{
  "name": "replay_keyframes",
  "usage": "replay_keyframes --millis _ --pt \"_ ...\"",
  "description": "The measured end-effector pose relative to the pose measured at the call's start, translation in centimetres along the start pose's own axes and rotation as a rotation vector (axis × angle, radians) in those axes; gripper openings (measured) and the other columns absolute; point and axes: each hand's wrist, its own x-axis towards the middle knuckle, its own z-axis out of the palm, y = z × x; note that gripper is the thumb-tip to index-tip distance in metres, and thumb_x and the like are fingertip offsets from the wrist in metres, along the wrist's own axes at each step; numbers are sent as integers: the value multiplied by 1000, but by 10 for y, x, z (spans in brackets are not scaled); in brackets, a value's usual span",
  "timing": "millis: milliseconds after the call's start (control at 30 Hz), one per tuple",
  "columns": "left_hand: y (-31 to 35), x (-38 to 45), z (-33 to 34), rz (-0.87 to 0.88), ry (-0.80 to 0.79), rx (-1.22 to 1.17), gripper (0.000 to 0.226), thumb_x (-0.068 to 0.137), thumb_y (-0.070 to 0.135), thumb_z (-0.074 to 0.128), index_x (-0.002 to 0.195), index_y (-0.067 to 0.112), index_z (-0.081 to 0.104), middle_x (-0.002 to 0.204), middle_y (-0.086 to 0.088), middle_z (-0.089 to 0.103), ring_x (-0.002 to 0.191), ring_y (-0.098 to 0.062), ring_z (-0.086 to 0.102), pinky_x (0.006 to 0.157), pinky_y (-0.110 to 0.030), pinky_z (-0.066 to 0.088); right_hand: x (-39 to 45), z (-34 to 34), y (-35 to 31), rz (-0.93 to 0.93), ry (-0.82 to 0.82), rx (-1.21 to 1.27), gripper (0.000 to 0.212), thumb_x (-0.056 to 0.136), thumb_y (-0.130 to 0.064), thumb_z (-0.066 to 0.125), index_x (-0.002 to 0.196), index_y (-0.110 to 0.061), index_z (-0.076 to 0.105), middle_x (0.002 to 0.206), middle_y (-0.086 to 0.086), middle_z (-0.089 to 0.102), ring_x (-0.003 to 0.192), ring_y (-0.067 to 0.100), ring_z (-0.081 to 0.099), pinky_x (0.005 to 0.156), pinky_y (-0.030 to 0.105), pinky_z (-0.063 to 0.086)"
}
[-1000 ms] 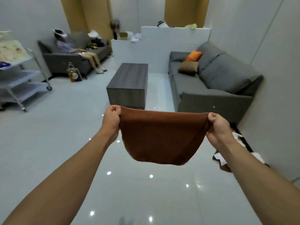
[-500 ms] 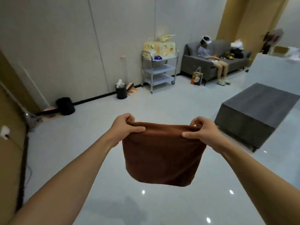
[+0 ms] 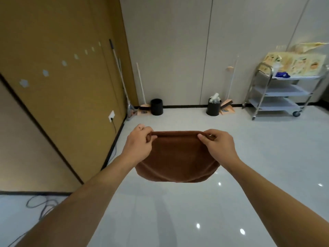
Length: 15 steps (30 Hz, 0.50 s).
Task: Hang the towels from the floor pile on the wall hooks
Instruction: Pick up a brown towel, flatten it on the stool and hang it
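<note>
- Risk, as a judgement: you held the brown towel [image 3: 175, 157] folded over on itself, and a thick doubled edge could slide off a small hook or fail to catch; you would probably have needed a single layer or a corner at the hook.
- Risk: the pale hooks [image 3: 46, 72] ran in a rising row along the tan wall [image 3: 58, 41] to your left, well apart from the towel. The reach would likely have gone up and sideways, and one hand letting go early could have dropped the towel onto the tiled floor [image 3: 249, 157].
- Risk: a loose cable [image 3: 41, 204] lay on the floor near the foot of that wall; stepping in close could have snagged a foot.
- Grip: your left hand [image 3: 138, 145] had its fingers curled round the left end of the towel's top edge, thumb pressed on the front.
- Grip: your right hand [image 3: 218, 146] pinched the right end of the same edge, fingers curled over the cloth. Neither hand was open.
- Towel position: it hung in mid-air between your hands, top edge taut and roughly level, belly sagging below, touching nothing else.
- The floor pile was not in view.
</note>
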Motion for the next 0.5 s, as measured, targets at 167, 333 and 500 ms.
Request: replay_keyframes --millis 167,333,500 --pt "-39 10 -32 -190 99 -203 11 100 14 56 98 22 64 84 3 62 73 7 59 62 -12 41 60 67 -40 -119 -126 -72 16 95 -36 62 102 -23 67 96 -3 61 89 17 58 85 33 50" --pt "-95 42 -60 -265 219 -192 13 98 13 60 101 25 65 93 5 65 85 -10 59 74 -24 45 114 137 -86 -193 -265 51 9 98 -24 60 106 -24 63 94 -3 62 87 15 59 78 29 49" --pt "-165 91 -91 -205 347 -136 24 93 7 65 92 30 60 82 18 61 76 -2 56 67 -6 38 171 208 -138 -383 -340 55 11 99 -15 57 102 -25 55 85 -7 58 76 6 53 60 18 37"
